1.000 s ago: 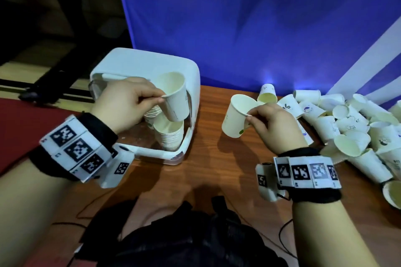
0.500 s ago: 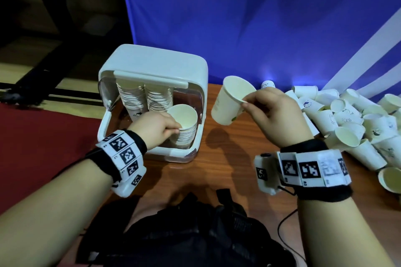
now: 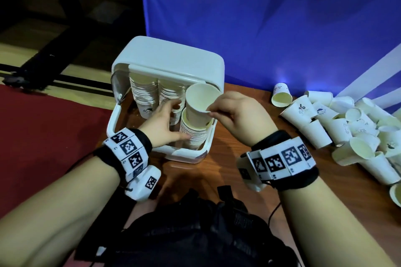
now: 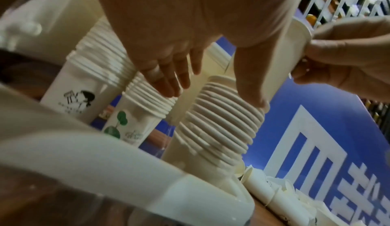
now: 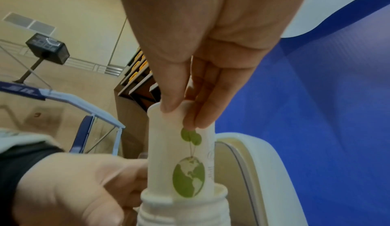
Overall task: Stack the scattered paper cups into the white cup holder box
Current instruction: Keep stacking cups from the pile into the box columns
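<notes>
Now right hand (image 3: 235, 115) pinching globe-printed cup (image 5: 185, 166), writing illegible; left hand (image 3: 161, 121) loose beside stack (image 3: 193, 134)

Setting: large indoor hall or staged recording area. Evidence: blue backdrop cloth (image 3: 271, 24) behind wooden table (image 3: 227, 171), high beige wall with vent (image 5: 29, 23), shelving (image 5: 137, 79).

Head cam looks down and forward from above both wrists, taking in the whole tabletop (image 3: 217, 180). Left wrist cam sits low, right under the left hand (image 4: 168, 29), aimed past its fingers at the box (image 4: 84, 154). Right wrist cam is tight under the right hand (image 5: 200, 37), looking up. All three catch the cup (image 3: 201, 106) going into the stack (image 3: 193, 136).
</notes>
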